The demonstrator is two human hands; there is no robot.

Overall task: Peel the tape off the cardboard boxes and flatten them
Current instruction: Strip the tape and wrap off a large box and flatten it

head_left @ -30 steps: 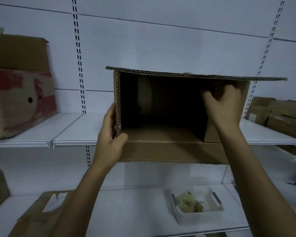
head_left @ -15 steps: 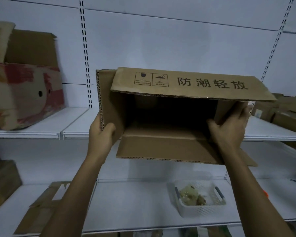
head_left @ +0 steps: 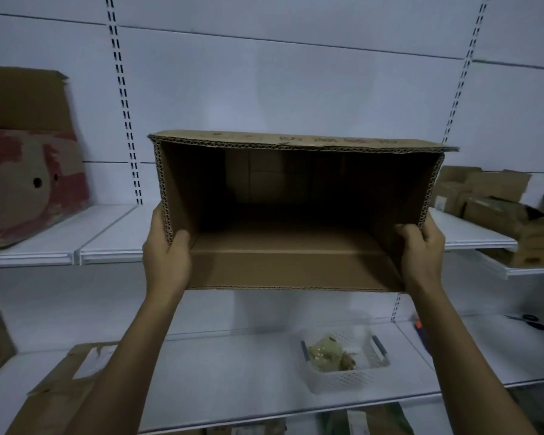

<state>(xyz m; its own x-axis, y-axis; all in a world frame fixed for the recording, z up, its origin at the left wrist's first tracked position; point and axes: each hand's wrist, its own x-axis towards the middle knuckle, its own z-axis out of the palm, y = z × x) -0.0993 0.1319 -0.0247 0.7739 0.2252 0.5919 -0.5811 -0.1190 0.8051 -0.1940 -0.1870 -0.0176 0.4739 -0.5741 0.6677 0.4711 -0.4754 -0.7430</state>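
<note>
**Now: box (head_left: 292, 265) up in both hands**

I hold it in the air before the upper shelf (head_left: 107, 233), its open side facing me. My left hand (head_left: 165, 262) grips the left wall — thumb inside, fingers round the outside. My right hand (head_left: 421, 255) grips the right wall likewise. One flap juts out on top, another below. Under it, a white basket (head_left: 349, 376) sits on the lower shelf (head_left: 233, 387) — scissors (head_left: 529, 321) lie far right.

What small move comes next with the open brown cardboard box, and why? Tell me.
Probably turn the open brown cardboard box round to reach its far end: the left hand and right hand grip its side walls, the near end is open, the far end looks closed.
</note>
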